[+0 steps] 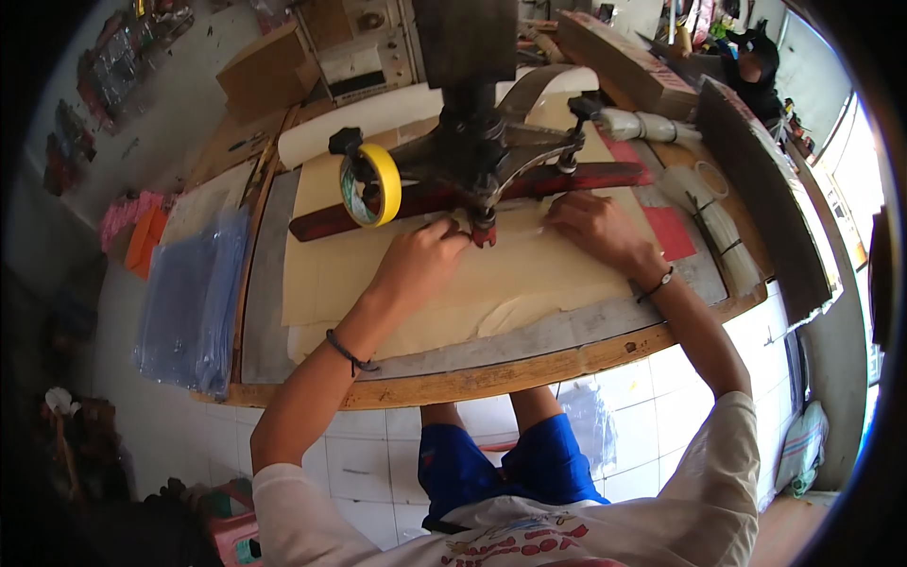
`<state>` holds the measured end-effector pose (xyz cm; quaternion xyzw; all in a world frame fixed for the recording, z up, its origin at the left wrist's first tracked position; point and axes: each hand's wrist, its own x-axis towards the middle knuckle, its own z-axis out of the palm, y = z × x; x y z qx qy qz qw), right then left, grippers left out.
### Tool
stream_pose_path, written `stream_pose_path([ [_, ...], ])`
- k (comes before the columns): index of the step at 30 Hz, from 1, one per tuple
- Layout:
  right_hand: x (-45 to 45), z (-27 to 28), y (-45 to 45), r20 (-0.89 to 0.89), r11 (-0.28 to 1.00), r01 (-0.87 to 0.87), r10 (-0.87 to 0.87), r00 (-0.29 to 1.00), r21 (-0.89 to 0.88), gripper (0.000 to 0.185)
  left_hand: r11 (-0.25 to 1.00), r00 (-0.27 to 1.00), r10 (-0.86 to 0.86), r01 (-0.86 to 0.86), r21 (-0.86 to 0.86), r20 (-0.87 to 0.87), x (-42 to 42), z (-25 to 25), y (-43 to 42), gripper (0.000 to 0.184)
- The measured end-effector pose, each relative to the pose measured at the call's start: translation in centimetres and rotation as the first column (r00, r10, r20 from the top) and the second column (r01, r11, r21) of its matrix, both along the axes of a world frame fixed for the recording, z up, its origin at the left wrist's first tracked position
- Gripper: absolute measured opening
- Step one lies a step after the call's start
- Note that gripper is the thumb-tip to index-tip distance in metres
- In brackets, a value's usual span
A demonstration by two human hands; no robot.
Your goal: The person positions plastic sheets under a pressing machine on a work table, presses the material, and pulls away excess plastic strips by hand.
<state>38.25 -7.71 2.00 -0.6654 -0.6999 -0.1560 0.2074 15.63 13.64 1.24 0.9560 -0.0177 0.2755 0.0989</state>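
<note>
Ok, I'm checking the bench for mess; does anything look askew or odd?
The yellow tape roll hangs on the dark metal frame, an unusual perch for tape. Also, the tan sheet looks wrinkled near its front edge, not smooth.

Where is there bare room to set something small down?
The cream sheet is bare from the left hand and right hand toward the wooden edge, if wrinkled there. A narrow grey strip lies bare between the sheet and blue plastic. Crowded: around the red bar, by both hands, and at right among the plastic bundles.
</note>
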Motion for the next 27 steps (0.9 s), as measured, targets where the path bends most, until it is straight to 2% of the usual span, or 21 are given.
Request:
stream_pose_path([
  [9, 0.2, 0.3, -0.3, 0.025, 0.999, -0.048, 0.048, 0.999, -0.007, 0.017, 0.998, 0.998, -0.057, 0.057, -0.006, 0.024, -0.4, 1.0, -0.2, 0.007],
  [12, 0.2, 0.7, -0.3, 0.038, 0.996, -0.086, 0.086, 0.996, -0.005, 0.017, 0.997, 0.998, -0.065, 0.064, 0.040, 0.005, -0.7, 1.7, -0.7, 0.009],
  [18, 0.0, 0.8, -1.1, -0.008, 0.985, -0.172, 0.172, 0.985, -0.020, 0.016, 0.998, 1.000, 0.007, -0.006, 0.070, -0.010, -0.8, 2.1, -1.8, 0.008],
  [21, 0.0, 0.8, -1.3, -0.041, 0.975, -0.224, 0.223, 0.974, -0.002, 0.016, 0.998, 0.993, 0.067, -0.066, 0.013, -0.093, -1.3, 2.6, -2.4, 0.008],
  [25, 0.4, 1.2, -1.6, -0.043, 0.968, -0.247, 0.249, 0.968, 0.036, 0.016, 0.986, 0.902, 0.165, -0.160, 0.046, -0.399, -2.7, 5.2, -4.2, 0.017],
  [27, 0.6, 1.5, -2.0, -0.036, 0.970, -0.236, 0.239, 0.970, 0.055, 0.015, 1.000, 0.803, -0.015, 0.006, -0.016, -0.596, -2.9, 7.8, -7.1, 0.022],
])
